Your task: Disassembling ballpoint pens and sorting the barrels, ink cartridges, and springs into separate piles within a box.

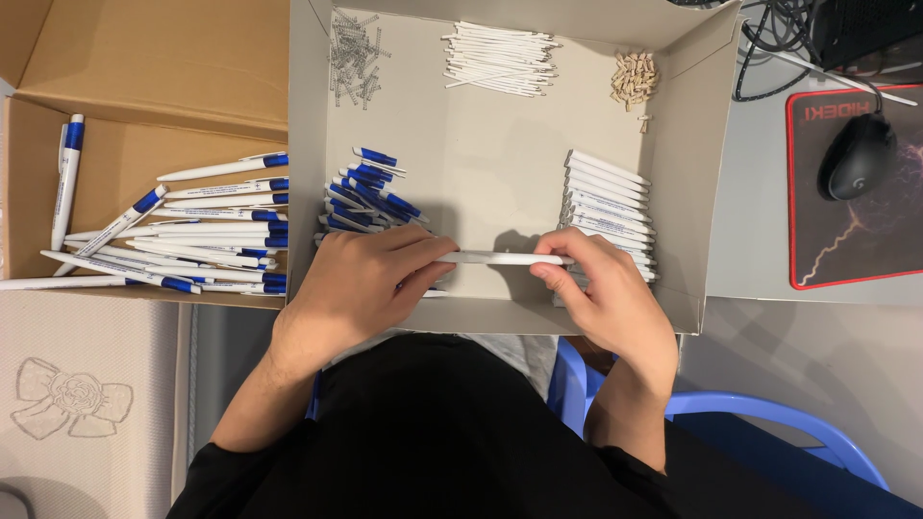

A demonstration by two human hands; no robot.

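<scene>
I've got a white pen barrel [500, 258] lying crosswise between my two hands, just above the near wall of the grey tray box [481, 312]. My left hand [361, 284] pinches one end of it, fingers curled round and closed on it; my right hand [606, 293] closes on the other end, thumb and forefinger clamped on the barrel. The middle stretch of the barrel shows bare between them, and its two ends vanish under my fingertips, so I can't make out what sits at either tip.

Taking the tray box as my marker: inside it, by its left wall, a heap of blue pen caps [370, 197] lies just beyond my left knuckles, partly hidden by that hand. By its right wall, a stack of white barrels [608, 211] sits just beyond my right hand, its near end covered by my fingers. At its far wall, a scatter of small metal springs [354, 56] lies in the left corner, a bundle of thin white refills [500, 60] in the middle, and a little pile of tan tips [634, 77] to the right; those are too small to read clearly.

Left of the tray box, a brown cardboard box [144, 67] holds finished white-and-blue pens [207, 235], some cut off by the frame edge. Right of the tray box, on the worktop [760, 192], a black mouse [856, 156] rests on a red-edged mouse pad [846, 240].
</scene>
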